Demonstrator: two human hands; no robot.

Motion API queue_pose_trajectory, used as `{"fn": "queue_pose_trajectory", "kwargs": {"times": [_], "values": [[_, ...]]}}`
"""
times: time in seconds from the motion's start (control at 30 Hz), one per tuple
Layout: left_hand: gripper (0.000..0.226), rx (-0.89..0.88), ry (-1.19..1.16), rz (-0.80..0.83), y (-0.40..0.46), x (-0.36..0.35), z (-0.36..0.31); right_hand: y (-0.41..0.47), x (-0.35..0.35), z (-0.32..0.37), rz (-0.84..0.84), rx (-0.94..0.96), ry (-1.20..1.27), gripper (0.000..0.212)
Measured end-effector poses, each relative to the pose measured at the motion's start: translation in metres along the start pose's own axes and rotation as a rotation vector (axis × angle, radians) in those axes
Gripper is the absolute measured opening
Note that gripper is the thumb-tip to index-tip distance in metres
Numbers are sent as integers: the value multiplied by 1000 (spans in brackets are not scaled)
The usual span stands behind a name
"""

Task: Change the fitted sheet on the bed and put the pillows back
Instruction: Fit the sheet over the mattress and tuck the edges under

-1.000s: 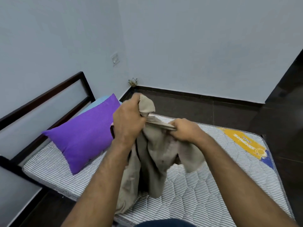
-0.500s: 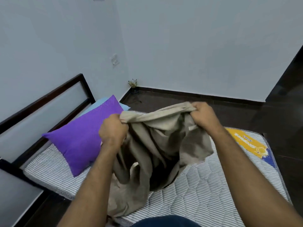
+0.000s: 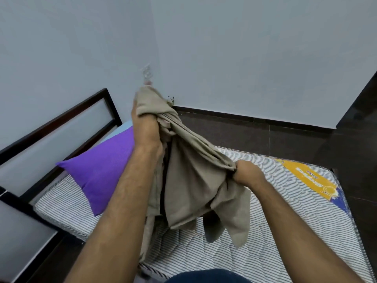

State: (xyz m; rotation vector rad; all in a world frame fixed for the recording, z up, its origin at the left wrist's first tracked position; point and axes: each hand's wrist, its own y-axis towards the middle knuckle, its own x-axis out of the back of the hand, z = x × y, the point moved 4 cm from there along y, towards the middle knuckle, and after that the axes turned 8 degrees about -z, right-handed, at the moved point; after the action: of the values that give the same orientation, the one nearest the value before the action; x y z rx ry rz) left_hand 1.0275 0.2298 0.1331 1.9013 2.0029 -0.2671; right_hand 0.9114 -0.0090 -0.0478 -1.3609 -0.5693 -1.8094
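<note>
A beige sheet [image 3: 195, 180] hangs bunched above the bare striped mattress [image 3: 265, 231]. My left hand [image 3: 145, 127] grips one bunched part of the sheet, raised high near the wall corner. My right hand [image 3: 247, 173] grips another part lower down and to the right, over the mattress. The cloth stretches between both hands and its loose ends dangle down to the mattress's near edge. A purple pillow [image 3: 102, 170] lies at the head end on the left, with a light blue pillow [image 3: 122, 128] mostly hidden behind it.
A dark headboard frame [image 3: 61, 123] stands on the left against the wall. Dark floor [image 3: 285, 137] lies beyond the bed and to the right. A yellow label [image 3: 310, 180] marks the mattress's far right corner. A small object sits in the room corner, partly hidden by the sheet.
My left hand has risen with its part of the sheet. My right hand has dropped lower and to the right, so the cloth now slants between them.
</note>
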Motion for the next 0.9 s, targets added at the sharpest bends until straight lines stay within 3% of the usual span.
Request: {"fn": "queue_pose_trajectory", "kwargs": {"times": [0.07, 0.13, 0.23, 0.3, 0.4, 0.47, 0.53, 0.63, 0.7, 0.8, 0.9], "values": [[25, 60, 408, 108, -3, 1, 21, 0, 10, 10, -28, 2, 503, 16], [31, 0, 691, 368, -11, 2, 48, -7, 26, 31, 30, 87, 854, 17], [58, 128, 672, 741, -43, -5, 82, -15, 51, 67, -19, 299, 779, 13], [63, 199, 665, 883, -63, -9, 96, -14, 59, 78, -122, 322, 681, 9], [23, 143, 731, 766, -57, -2, 103, -16, 64, 79, -257, 299, 533, 8], [11, -99, 1005, 623, -41, 7, 92, -19, 65, 74, -276, 283, 296, 12], [13, -351, 1170, 489, -40, 10, 72, -17, 59, 65, -247, 225, 125, 20], [22, -509, 1096, 458, -51, 2, 45, -8, 44, 41, -218, 97, 1, 21], [25, -516, 1008, 423, -52, 2, 31, -3, 39, 21, -231, -8, 17, 15], [38, -463, 874, 266, -36, 16, 16, 3, 44, 3, -330, -106, 43, 23], [27, -316, 742, 256, -15, 28, 25, 9, 59, -4, -506, -105, 110, 41]]}}
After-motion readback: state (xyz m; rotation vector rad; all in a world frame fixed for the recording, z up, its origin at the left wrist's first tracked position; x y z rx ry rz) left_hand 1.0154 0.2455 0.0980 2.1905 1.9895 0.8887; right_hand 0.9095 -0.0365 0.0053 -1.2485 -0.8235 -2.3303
